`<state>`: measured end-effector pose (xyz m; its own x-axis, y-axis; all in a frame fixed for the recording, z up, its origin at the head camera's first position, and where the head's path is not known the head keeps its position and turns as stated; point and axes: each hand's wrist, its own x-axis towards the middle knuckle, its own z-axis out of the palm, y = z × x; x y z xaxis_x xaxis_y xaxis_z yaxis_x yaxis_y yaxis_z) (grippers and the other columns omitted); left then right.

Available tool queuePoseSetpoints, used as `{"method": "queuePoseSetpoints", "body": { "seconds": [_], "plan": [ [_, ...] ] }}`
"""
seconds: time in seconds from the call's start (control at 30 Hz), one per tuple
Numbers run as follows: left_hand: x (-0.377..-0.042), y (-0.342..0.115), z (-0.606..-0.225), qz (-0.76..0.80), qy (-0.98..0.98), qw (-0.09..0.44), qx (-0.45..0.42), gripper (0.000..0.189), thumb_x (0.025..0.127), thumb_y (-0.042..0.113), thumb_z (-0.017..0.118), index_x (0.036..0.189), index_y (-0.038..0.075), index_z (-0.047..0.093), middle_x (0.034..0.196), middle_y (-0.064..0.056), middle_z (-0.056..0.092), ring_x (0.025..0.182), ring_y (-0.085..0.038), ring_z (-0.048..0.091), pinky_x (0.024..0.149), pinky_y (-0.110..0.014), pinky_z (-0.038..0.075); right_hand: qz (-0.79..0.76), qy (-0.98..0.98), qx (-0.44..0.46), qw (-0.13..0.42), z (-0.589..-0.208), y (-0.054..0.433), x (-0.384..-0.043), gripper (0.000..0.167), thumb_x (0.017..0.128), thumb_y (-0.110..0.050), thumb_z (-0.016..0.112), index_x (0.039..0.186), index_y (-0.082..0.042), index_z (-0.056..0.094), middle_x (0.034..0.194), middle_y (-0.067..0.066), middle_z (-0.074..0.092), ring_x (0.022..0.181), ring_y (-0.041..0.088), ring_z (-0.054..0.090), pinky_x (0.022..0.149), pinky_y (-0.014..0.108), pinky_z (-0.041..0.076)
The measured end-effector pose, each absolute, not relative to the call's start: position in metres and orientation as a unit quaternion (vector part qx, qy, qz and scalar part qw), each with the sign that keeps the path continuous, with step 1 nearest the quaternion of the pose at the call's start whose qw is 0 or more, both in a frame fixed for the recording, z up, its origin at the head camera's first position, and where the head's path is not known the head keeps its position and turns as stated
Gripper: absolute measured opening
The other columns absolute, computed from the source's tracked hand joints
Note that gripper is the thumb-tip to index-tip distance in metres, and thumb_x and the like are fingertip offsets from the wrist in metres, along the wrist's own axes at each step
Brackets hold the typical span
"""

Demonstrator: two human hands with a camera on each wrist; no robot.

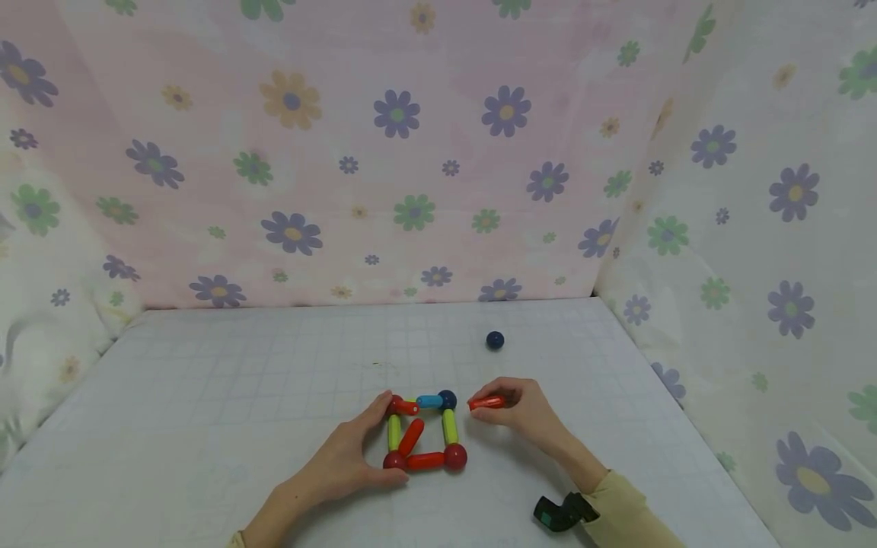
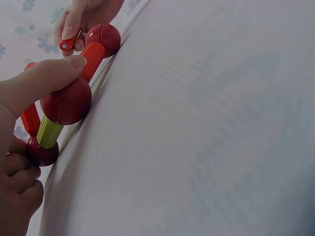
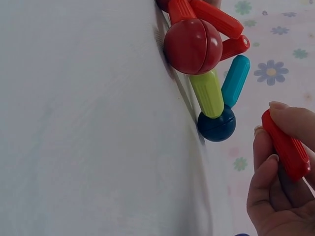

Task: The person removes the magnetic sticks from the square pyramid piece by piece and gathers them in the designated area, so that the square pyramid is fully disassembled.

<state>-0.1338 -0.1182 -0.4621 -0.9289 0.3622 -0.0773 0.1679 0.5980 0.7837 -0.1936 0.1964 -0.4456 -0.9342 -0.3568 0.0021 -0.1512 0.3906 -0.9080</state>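
A square of magnetic rods and balls stands on the table. The left hand (image 1: 349,460) spans its left side, thumb on the near-left red ball (image 2: 68,101) and fingers at the far-left red ball (image 2: 43,151). Pinched between the right hand's thumb and fingers is a red magnetic rod (image 3: 288,147); that hand (image 1: 524,411) is just right of the far-right dark blue ball (image 3: 217,124). A light blue rod (image 3: 236,80) slants up from this ball. Two red rods also slant up from the left-hand balls. A red rod (image 1: 425,461) joins the near balls, and yellow-green rods (image 1: 449,427) form sides.
A loose dark blue ball (image 1: 495,340) lies farther back on the white table (image 1: 240,380). A black strap-like object (image 1: 565,512) is by the right sleeve. Flower-patterned cloth (image 1: 438,152) hangs behind the table and along both sides.
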Motion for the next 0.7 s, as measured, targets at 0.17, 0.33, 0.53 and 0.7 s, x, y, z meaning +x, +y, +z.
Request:
{"method": "queuePoseSetpoints", "body": {
  "seconds": [0.17, 0.33, 0.53, 0.7],
  "plan": [
    [-0.1340, -0.1184, -0.4619, 0.423, 0.886, 0.114, 0.152, 0.113, 0.071, 0.055, 0.085, 0.160, 0.020, 0.025, 0.164, 0.001, 0.030, 0.150, -0.028, 0.031, 0.113, -0.058, 0.037, -0.525, 0.835, -0.141, 0.085, -0.4479, 0.1972, -0.1947, 0.028, 0.083, -0.028, 0.082, 0.108, -0.016, 0.075, 0.105, 0.003, 0.073, 0.095, 0.024, 0.065, 0.081, 0.024, 0.056],
    [-0.1344, -0.1189, -0.4625, 0.422, 0.886, 0.114, 0.155, 0.113, 0.071, 0.055, 0.085, 0.160, 0.020, 0.025, 0.164, 0.001, 0.030, 0.150, -0.028, 0.031, 0.113, -0.058, 0.037, -0.530, 0.833, -0.129, 0.085, -0.4489, 0.1992, -0.1958, 0.030, 0.083, -0.027, 0.083, 0.109, -0.016, 0.076, 0.107, 0.003, 0.073, 0.095, 0.023, 0.064, 0.081, 0.024, 0.055],
    [-0.1352, -0.1194, -0.4632, 0.420, 0.887, 0.114, 0.157, 0.113, 0.072, 0.056, 0.084, 0.160, 0.020, 0.025, 0.164, 0.001, 0.030, 0.149, -0.028, 0.031, 0.113, -0.058, 0.038, -0.535, 0.831, -0.126, 0.086, -0.4492, 0.2025, -0.1976, 0.032, 0.083, -0.026, 0.082, 0.112, -0.016, 0.076, 0.109, 0.004, 0.074, 0.097, 0.023, 0.064, 0.082, 0.024, 0.055],
    [-0.1353, -0.1193, -0.4630, 0.422, 0.885, 0.116, 0.157, 0.113, 0.071, 0.056, 0.085, 0.160, 0.020, 0.024, 0.164, 0.001, 0.030, 0.149, -0.029, 0.031, 0.113, -0.058, 0.037, -0.541, 0.828, -0.125, 0.083, -0.4490, 0.2059, -0.2008, 0.033, 0.084, -0.025, 0.081, 0.115, -0.015, 0.075, 0.109, 0.005, 0.075, 0.097, 0.022, 0.067, 0.084, 0.024, 0.055]
  ]
}}
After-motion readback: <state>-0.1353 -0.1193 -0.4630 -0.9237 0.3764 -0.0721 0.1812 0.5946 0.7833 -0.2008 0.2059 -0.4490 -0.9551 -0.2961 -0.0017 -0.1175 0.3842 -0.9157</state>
